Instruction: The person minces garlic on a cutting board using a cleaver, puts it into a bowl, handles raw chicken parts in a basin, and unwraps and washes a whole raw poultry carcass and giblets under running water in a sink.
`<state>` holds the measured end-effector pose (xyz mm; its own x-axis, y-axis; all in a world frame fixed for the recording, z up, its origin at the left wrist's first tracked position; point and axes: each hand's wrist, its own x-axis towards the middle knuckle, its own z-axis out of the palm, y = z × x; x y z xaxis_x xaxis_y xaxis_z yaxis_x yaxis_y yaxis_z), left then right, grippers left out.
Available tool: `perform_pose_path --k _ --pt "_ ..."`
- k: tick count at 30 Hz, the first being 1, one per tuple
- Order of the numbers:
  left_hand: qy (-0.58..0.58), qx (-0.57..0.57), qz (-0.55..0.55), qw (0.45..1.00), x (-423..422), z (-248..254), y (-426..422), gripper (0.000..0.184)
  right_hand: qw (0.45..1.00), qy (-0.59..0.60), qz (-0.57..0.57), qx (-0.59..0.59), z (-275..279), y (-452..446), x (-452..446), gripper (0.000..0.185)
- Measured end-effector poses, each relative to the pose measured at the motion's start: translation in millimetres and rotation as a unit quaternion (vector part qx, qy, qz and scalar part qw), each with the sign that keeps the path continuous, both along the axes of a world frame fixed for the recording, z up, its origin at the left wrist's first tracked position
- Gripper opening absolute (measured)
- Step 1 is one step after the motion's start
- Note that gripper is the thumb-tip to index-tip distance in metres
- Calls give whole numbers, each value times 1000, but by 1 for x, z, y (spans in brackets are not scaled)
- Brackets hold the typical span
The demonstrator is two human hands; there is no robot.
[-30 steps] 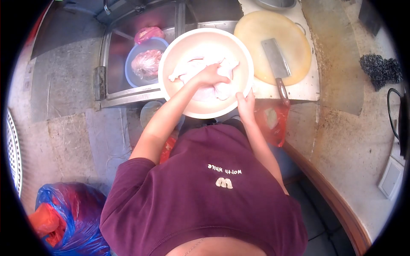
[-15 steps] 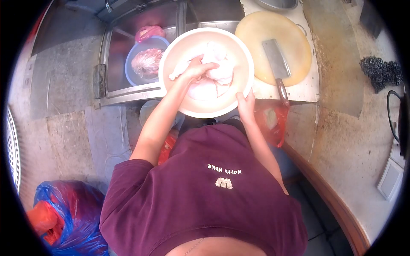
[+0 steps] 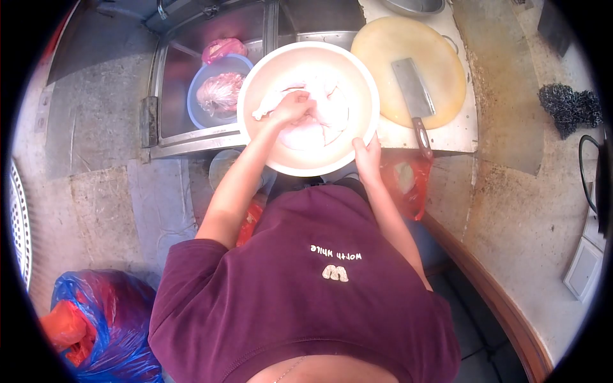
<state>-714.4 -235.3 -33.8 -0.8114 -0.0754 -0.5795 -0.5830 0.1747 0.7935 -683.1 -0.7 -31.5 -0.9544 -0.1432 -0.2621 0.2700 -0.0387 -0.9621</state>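
Observation:
A wide cream basin [image 3: 364, 70] holds pale raw chicken pieces [image 3: 329, 118], washed out by glare. Inside it, my left hand [image 3: 294, 106] is closed, fingers curled down against the chicken; the fingertips are partly hidden. My right hand [image 3: 368, 156] grips the basin's near right rim, thumb on top and fingers beneath. Right of the basin, a cleaver [image 3: 414, 89] lies on a round chopping board [image 3: 377, 38], its handle overhanging the counter edge.
Behind the basin is a metal sink [image 3: 175, 96] with a blue bowl [image 3: 195, 105] holding a plastic-wrapped bundle [image 3: 220, 91]. A pink bag [image 3: 223, 49] lies beyond it. A red bag [image 3: 408, 185] hangs below the counter. Blue plastic bags [image 3: 121, 319] sit at lower left.
My left hand has turned and its fingers have curled in; the thumb no longer stretches across the chicken. The chicken under it lies lower. My right hand and the basin stay put.

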Motion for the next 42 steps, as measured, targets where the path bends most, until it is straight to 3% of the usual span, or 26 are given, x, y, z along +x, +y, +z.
perform_pose_path --k 7,14,17,20,23,26,29,32,35,42 --pt "93 -236 -119 960 41 4 -5 34 1000 4 5 17 -4 1 -1 48" --pt "36 -468 -256 845 61 42 17 55 1000 7 -3 3 -3 0 -1 48" --pt "61 -510 -277 812 67 35 4 62 1000 7 -2 3 -2 0 -1 48" --pt "92 -524 -310 788 69 34 7 67 1000 -9 -8 4 0 -1 0 48" --pt "16 -503 -342 794 55 42 7 71 1000 0 -7 3 -8 0 -2 48" --pt "-69 -506 -391 766 49 41 10 76 1000 -3 -11 0 -7 0 -2 49" --pt "-88 -431 -391 808 53 48 9 77 1000 6 -17 11 -8 -1 -2 49" --pt "-52 -432 -329 838 61 60 10 77 1000 4 -15 23 -4 -1 -1 49" --pt "-22 -451 -317 834 66 57 5 76 1000 -1 -20 18 -1 -3 -1 48" --pt "-26 -343 -328 880 57 69 -1 74 1000 12 -16 6 1 -2 -2 46"
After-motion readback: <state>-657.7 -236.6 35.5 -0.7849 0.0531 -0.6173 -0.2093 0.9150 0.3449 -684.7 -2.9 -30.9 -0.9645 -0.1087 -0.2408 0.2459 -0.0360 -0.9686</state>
